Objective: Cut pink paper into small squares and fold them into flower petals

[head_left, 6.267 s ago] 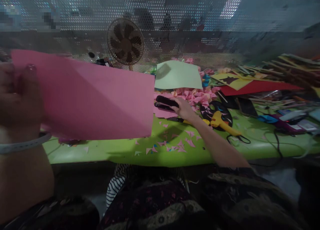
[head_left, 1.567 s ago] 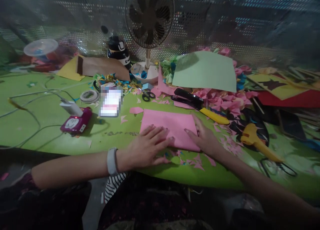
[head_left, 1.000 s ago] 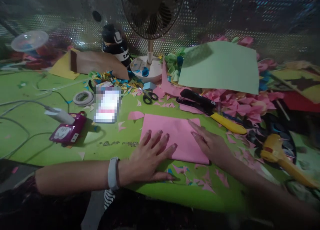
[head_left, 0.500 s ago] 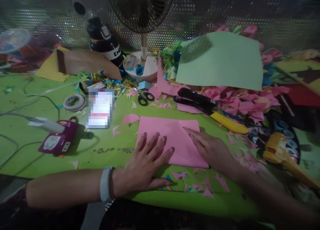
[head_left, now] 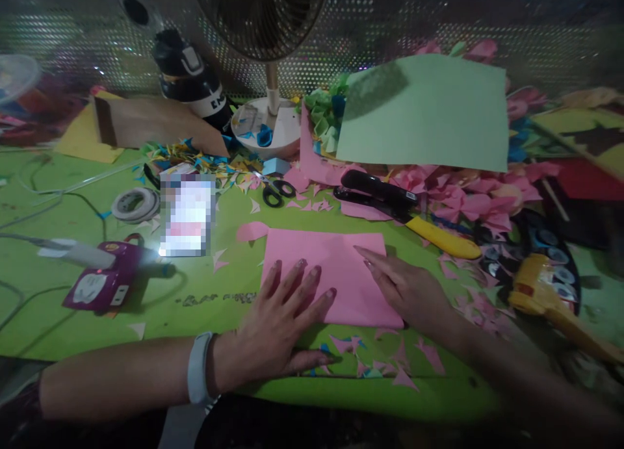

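A pink sheet of paper [head_left: 336, 251], its lower edge looking folded, lies flat on the green table in front of me. My left hand [head_left: 283, 319] rests palm down over its left part, fingers spread and the thumb on the table below the sheet. On the sheet's right side is my right hand [head_left: 409, 290], with the index finger stretched across the paper and another fingertip close beneath it. The remaining fingers of that hand are tucked out of sight. Pink paper scraps [head_left: 400, 358] are scattered below the sheet, and a rounded pink piece [head_left: 252, 230] touches its upper left corner.
Beyond the sheet lie scissors [head_left: 279, 192] and a black stapler with a yellow handle [head_left: 375, 192]. At left are a lit phone [head_left: 188, 218], a tape roll [head_left: 135, 205] and a purple power adapter [head_left: 104, 277]. A fan [head_left: 273, 91] and bottle [head_left: 192, 78] stand behind.
The whole view has shifted slightly, so things appear a little further left. Both hands keep practically the same place on the pink paper.
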`<state>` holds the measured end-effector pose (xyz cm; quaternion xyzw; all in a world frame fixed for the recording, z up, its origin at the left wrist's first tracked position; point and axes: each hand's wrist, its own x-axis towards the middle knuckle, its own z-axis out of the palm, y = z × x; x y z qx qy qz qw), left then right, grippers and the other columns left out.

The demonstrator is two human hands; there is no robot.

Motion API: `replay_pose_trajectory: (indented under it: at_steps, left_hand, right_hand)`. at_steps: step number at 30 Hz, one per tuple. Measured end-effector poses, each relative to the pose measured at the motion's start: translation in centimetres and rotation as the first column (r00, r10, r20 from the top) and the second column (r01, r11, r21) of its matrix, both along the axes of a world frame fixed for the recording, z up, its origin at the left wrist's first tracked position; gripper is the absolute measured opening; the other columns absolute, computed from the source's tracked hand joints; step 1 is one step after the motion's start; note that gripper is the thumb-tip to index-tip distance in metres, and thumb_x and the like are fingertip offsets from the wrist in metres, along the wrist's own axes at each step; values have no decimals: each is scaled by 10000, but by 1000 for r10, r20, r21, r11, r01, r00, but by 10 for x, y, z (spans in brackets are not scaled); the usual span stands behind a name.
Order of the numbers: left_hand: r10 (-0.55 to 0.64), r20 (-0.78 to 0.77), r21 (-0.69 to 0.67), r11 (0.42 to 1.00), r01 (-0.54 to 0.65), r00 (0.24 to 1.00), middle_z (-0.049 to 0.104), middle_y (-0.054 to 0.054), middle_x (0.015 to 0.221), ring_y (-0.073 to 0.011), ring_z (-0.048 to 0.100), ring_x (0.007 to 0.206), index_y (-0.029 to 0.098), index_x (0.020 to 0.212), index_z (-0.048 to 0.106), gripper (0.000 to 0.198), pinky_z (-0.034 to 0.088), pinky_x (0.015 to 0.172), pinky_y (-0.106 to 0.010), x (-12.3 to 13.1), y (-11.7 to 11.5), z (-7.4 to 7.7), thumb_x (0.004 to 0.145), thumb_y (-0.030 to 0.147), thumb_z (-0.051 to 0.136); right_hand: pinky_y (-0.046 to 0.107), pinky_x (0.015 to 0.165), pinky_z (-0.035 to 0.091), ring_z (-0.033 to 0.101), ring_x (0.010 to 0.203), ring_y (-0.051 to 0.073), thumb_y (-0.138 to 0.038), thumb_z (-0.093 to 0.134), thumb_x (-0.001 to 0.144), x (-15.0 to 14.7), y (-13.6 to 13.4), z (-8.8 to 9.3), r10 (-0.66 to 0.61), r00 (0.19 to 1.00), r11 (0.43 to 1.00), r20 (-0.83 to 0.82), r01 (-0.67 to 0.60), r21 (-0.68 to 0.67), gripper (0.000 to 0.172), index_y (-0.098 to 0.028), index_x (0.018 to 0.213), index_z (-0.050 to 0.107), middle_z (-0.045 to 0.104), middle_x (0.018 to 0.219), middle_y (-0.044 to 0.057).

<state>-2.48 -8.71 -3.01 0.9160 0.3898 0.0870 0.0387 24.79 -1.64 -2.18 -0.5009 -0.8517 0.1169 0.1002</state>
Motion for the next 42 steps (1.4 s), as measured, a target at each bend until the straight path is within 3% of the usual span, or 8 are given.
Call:
replay_pose_trajectory:
  at_steps: [12, 16, 21, 29, 36, 42]
  left_hand:
    - [-7, -2, 2, 1000, 7, 1000, 258, -176, 1655, -437, 179, 1529, 214, 1615, 231, 883, 86, 1212, -658, 0, 0, 2, 921, 722, 429]
    - [-7, 1, 16, 1000, 7, 1000, 263, -169, 1655, -434, 171, 1532, 212, 1611, 250, 888, 73, 1219, -649, 0, 0, 2, 913, 724, 448]
    - [-11, 10, 16, 1000, 11, 1000, 255, -147, 1664, -417, 161, 1541, 222, 1612, 250, 878, 77, 1231, -627, -1, 0, 3, 913, 697, 488]
    - [-29, 5, 47, 998, 28, 1000, 245, -166, 1664, -430, 139, 1544, 210, 1608, 268, 881, 84, 1226, -634, -2, 0, 2, 907, 683, 515]
    - [-31, 7, 64, 997, 30, 1000, 215, -161, 1675, -414, 146, 1547, 225, 1626, 208, 912, 70, 1237, -605, 0, 3, 4, 904, 700, 500]
    - [-26, 15, 69, 997, 25, 1000, 183, -146, 1686, -403, 147, 1550, 244, 1631, 188, 917, 63, 1243, -584, 1, 3, 6, 902, 702, 501]
  right_hand:
    - [397, 770, 644, 749, 980, 250, -229, 359, 1018, -1, -1, 0, 7, 1000, 1000, -7, -7, -17, 457, -242, 1390, 623, 714, 1290, 86]
    - [382, 772, 630, 759, 920, 239, -274, 380, 1022, -3, -1, 4, -49, 999, 997, -8, 49, -58, 446, -221, 1405, 605, 741, 1237, 90]
    - [327, 667, 597, 765, 801, 227, -287, 439, 1007, -2, -2, 10, -149, 988, 986, 48, 153, -72, 427, -228, 1393, 613, 777, 1144, 73]
    - [325, 592, 559, 769, 791, 255, -259, 419, 1008, -11, -1, 18, -197, 960, 972, 198, 218, -92, 437, -211, 1402, 602, 780, 1132, 79]
    - [321, 605, 560, 766, 778, 240, -267, 401, 1012, -12, -3, 12, -231, 942, 967, 244, 249, -47, 475, -231, 1468, 530, 736, 1250, 88]
    - [332, 617, 565, 762, 791, 254, -258, 378, 1026, -12, -2, 8, -208, 947, 969, 244, 233, -79, 484, -210, 1493, 496, 767, 1159, 111]
